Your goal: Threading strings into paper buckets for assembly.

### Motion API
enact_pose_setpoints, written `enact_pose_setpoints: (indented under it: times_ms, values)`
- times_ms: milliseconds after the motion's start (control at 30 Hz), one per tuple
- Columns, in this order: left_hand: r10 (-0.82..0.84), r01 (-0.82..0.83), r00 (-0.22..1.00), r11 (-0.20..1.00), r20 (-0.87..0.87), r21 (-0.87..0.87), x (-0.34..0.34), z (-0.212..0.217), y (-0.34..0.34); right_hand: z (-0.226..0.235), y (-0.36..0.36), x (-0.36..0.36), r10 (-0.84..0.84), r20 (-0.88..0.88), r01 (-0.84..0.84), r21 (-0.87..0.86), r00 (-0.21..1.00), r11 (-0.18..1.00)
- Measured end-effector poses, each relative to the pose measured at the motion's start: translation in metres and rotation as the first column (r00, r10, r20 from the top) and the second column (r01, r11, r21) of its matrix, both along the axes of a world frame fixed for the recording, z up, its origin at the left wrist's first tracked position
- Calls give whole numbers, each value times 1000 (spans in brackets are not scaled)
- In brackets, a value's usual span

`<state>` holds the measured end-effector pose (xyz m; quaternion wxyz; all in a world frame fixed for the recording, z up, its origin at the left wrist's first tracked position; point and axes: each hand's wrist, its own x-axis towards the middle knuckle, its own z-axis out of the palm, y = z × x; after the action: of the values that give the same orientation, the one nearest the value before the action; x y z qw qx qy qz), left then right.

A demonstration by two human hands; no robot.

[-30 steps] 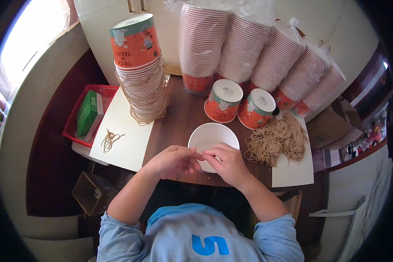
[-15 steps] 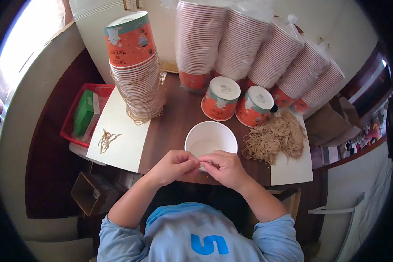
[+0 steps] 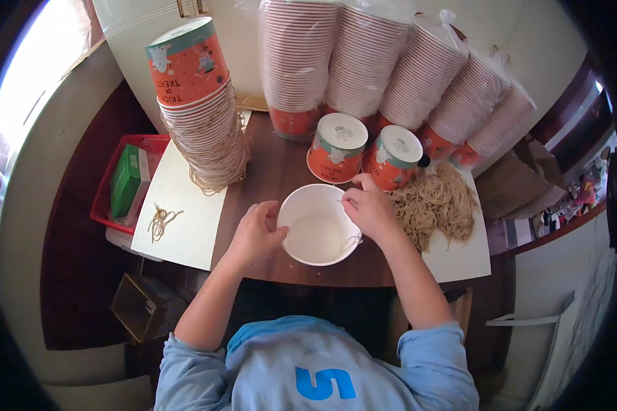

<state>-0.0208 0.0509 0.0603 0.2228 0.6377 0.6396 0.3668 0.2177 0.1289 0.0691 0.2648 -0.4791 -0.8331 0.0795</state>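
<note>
A white-lined paper bucket [image 3: 315, 233] stands mouth up before me, at the table's front edge. My left hand [image 3: 257, 231] is at its left side, fingers curled against the outer wall and thumb at the rim. Over the right rim, my right hand [image 3: 370, 211] has its fingers pinched together, with a thin bit of cord at their tips. A pale loop of cord [image 3: 351, 242] lies at the bucket's right rim, below that hand. Beyond stand two upside-down orange and green paper buckets [image 3: 336, 152] [image 3: 392, 161]. A heap of tan cords [image 3: 435, 205] lies right of my right hand.
At the left rises a tall stack of nested buckets [image 3: 202, 133] with cord handles hanging round it. A few loose cords [image 3: 162, 222] lie on the white board. Several plastic-wrapped bucket stacks [image 3: 298, 61] line the back. A red basket [image 3: 103, 198] holds a green box [image 3: 126, 179].
My hands were together in front of the bucket, fingers pinched; now they have parted to its left and right sides. A cord loop now shows at its right rim. The view has shifted slightly.
</note>
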Motion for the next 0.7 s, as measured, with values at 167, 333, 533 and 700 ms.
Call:
enact_pose_setpoints:
  times_ms: [167, 333, 533, 700]
  values:
    - [-57, 191, 902, 942, 429, -275, -11, -25, 23, -6, 5, -1, 148, 58, -128, -254, 987, 959]
    - [-40, 350, 719, 884, 694, -311, -21, -27, 26, 46, -20, -11, 160, 134, -98, -382, 978, 919]
    - [110, 444, 520, 812, 847, -378, -9, 7, 21, 102, -32, -3, 185, 72, -131, -465, 980, 876]
    - [37, 461, 506, 833, 862, -306, 4, 13, 12, 134, -50, -5, 150, 68, -93, -520, 986, 849]
